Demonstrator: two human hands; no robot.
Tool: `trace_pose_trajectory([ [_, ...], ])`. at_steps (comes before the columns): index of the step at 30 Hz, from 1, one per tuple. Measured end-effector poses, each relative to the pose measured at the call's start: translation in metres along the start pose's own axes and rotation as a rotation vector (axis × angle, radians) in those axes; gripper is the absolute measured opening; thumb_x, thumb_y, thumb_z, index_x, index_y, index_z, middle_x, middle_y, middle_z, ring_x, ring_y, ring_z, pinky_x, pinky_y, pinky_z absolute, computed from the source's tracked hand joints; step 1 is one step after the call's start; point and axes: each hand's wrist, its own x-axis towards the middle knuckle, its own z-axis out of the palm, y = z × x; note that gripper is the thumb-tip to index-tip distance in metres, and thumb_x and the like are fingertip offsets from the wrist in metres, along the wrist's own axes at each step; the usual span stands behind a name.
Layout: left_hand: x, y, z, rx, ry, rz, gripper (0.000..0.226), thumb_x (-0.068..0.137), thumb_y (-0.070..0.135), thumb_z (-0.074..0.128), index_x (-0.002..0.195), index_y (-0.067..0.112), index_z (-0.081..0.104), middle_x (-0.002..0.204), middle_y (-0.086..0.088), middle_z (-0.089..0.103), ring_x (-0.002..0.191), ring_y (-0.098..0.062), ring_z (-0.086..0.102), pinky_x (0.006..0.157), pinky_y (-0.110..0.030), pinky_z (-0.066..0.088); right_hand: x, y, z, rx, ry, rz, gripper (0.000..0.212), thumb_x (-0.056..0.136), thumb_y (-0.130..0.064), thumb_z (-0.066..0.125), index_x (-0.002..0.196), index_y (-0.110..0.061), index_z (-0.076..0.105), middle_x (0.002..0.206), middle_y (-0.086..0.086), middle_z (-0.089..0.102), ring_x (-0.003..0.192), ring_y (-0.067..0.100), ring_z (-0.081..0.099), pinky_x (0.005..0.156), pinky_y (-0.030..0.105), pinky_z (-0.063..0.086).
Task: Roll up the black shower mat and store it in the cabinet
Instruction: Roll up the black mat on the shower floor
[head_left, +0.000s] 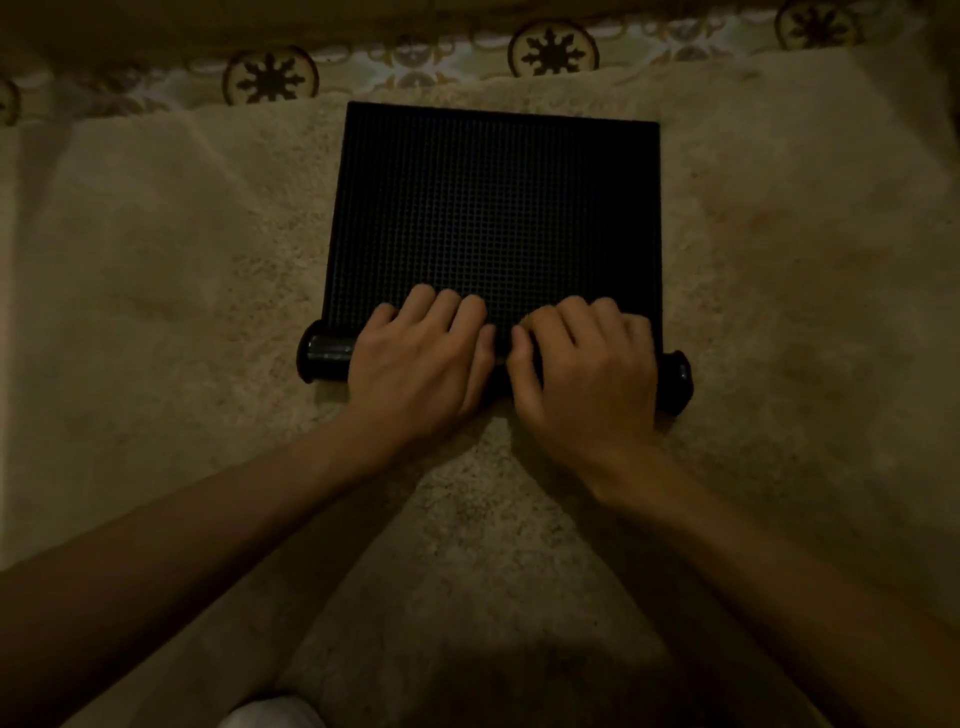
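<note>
left hand (415, 358) and right hand (587, 374), fingers curled, press the black gridded rubber shower mat's (493, 208) rolled end on shaggy beige rug (156, 260) beside patterned floor tiles (270, 78).

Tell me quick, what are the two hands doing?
Left hand: curled over the rolled end of the black mat, pressing it.
Right hand: curled over the same roll, pressing it.

One head-worn view looks steeply down, close over the rug (156, 312).
</note>
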Motion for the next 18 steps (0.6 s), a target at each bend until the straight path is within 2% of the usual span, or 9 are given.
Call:
trace_pose_trajectory([
  [2,0.007,-0.002,0.0,-0.024,0.002,0.001,0.034,0.104,0.033,0.03,0.088,0.013,0.052,0.08,-0.008,0.057,0.073,-0.026,0.05,0.057,-0.035,0.028,-0.01,-0.003,0.003,-0.021,0.013,0.015,0.033,0.104,-0.035,0.041,0.1,-0.012,0.065,0.096,0.008,0.063,0.086,0.027,0.052,0.075,0.04,0.038],
  [4,0.009,-0.002,-0.002,-0.03,0.008,-0.017,0.034,0.104,0.033,0.032,0.087,0.012,0.053,0.083,-0.008,0.056,0.073,-0.023,0.05,0.056,-0.032,0.025,-0.01,0.0,0.006,-0.053,0.014,-0.012,0.038,0.104,-0.037,0.037,0.102,-0.011,0.065,0.097,0.01,0.063,0.086,0.029,0.054,0.072,0.041,0.038],
  [7,0.009,-0.002,-0.004,-0.031,0.048,-0.101,0.033,0.103,0.034,0.035,0.09,0.009,0.053,0.092,-0.012,0.054,0.081,-0.027,0.047,0.06,-0.035,0.031,0.015,0.006,0.011,-0.11,0.018,-0.026,0.041,0.105,-0.034,0.034,0.089,-0.01,0.063,0.083,0.01,0.061,0.075,0.03,0.054,0.061,0.041,0.037],
  [9,0.009,-0.001,-0.003,-0.053,0.079,-0.157,0.034,0.101,0.037,0.039,0.093,0.008,0.053,0.094,-0.014,0.054,0.085,-0.03,0.045,0.069,-0.041,0.036,0.037,0.008,0.012,-0.067,0.007,0.0,0.04,0.105,-0.03,0.034,0.082,-0.011,0.06,0.072,0.007,0.059,0.065,0.026,0.052,0.052,0.036,0.033],
  [12,0.012,-0.002,0.003,-0.066,0.095,-0.173,0.037,0.099,0.042,0.04,0.098,0.007,0.054,0.095,-0.013,0.056,0.087,-0.031,0.047,0.075,-0.043,0.036,0.052,0.014,0.014,0.001,0.004,-0.01,0.034,0.104,-0.029,0.039,0.08,-0.012,0.058,0.066,0.004,0.056,0.058,0.023,0.051,0.047,0.031,0.026],
  [14,0.021,-0.007,0.008,0.008,0.091,-0.119,0.038,0.099,0.041,0.037,0.096,0.007,0.054,0.093,-0.014,0.057,0.085,-0.033,0.05,0.071,-0.043,0.036,0.047,0.016,0.015,-0.035,0.037,-0.035,0.033,0.104,-0.029,0.041,0.085,-0.01,0.06,0.081,0.009,0.06,0.07,0.025,0.054,0.052,0.035,0.034],
  [16,0.036,-0.013,0.008,-0.015,0.119,-0.101,0.033,0.099,0.036,0.039,0.095,0.007,0.052,0.084,-0.012,0.057,0.077,-0.03,0.051,0.061,-0.039,0.035,0.038,0.016,0.017,-0.108,0.083,0.018,0.032,0.105,-0.029,0.041,0.092,-0.008,0.063,0.095,0.014,0.061,0.082,0.03,0.053,0.063,0.039,0.038],
  [18,0.051,-0.018,0.008,-0.082,0.145,-0.121,0.027,0.099,0.034,0.042,0.096,0.009,0.051,0.076,-0.006,0.053,0.069,-0.024,0.048,0.053,-0.033,0.029,0.033,0.014,0.02,-0.169,0.095,0.075,0.033,0.106,-0.029,0.039,0.097,-0.009,0.063,0.097,0.014,0.061,0.085,0.031,0.053,0.068,0.041,0.038],
])
